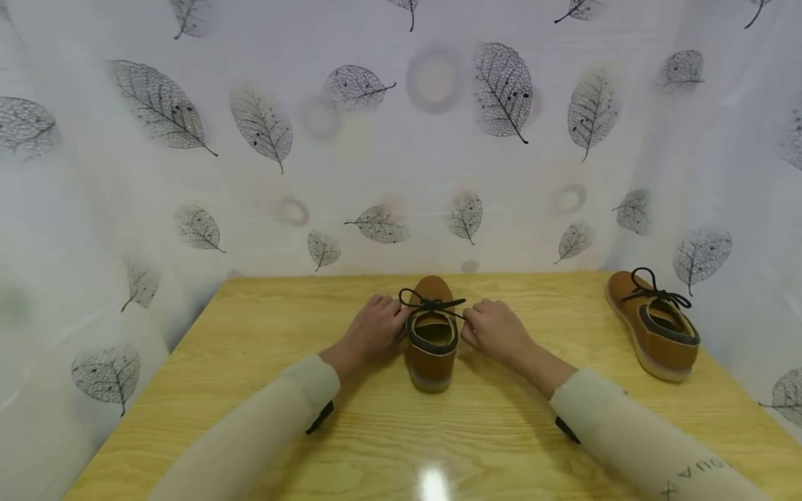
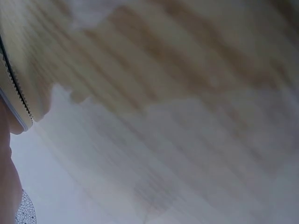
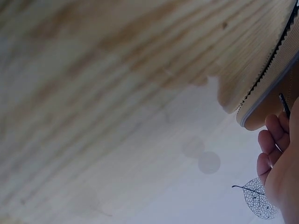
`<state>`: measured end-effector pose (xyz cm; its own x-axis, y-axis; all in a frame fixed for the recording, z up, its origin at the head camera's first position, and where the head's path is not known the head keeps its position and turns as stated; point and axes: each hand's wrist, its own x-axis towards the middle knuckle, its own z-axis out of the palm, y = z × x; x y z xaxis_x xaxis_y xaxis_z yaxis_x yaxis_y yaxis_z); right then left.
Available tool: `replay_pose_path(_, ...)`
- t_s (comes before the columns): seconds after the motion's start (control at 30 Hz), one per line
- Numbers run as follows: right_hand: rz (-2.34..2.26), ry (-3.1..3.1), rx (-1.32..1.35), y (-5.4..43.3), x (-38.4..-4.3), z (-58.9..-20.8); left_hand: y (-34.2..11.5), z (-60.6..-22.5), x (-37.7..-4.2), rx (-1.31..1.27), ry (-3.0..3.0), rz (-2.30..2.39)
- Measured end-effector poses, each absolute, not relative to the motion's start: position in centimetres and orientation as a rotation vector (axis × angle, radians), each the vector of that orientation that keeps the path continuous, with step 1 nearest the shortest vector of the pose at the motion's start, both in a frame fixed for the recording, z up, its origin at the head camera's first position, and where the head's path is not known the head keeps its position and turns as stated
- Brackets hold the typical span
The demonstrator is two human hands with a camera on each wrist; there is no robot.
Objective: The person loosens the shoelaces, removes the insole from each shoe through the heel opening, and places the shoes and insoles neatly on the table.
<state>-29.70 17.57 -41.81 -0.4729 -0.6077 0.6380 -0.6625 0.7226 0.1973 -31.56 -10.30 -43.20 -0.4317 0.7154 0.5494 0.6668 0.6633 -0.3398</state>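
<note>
A brown shoe (image 1: 432, 365) with a dark collar stands in the middle of the table, toe pointing away. Black shoelaces (image 1: 432, 304) cross over its front in a bow, a loop on the left. On the shoe's left side, my left hand (image 1: 374, 329) has curled fingers and pinches the lace by the loop; the exact grip is partly hidden. My right hand (image 1: 498, 330) grips a lace on the other side, drawn out from the knot. In the right wrist view a dark lace end (image 3: 284, 105) sticks out above the curled fingers (image 3: 267, 142).
A second brown shoe (image 1: 670, 348), its black lace tied in a bow, stands at the table's right edge. The wooden table (image 1: 250, 417) ends at a white curtain (image 1: 388, 160) with a leaf print, which hangs behind and along both sides.
</note>
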Motion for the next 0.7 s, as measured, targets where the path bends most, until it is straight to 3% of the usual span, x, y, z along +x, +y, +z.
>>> replay_pose_path(0.7, 0.033, -2.323, 0.911, 17.62, -29.33, -41.40, -10.45, -42.90, -31.47, -1.045, -2.197, 0.155)
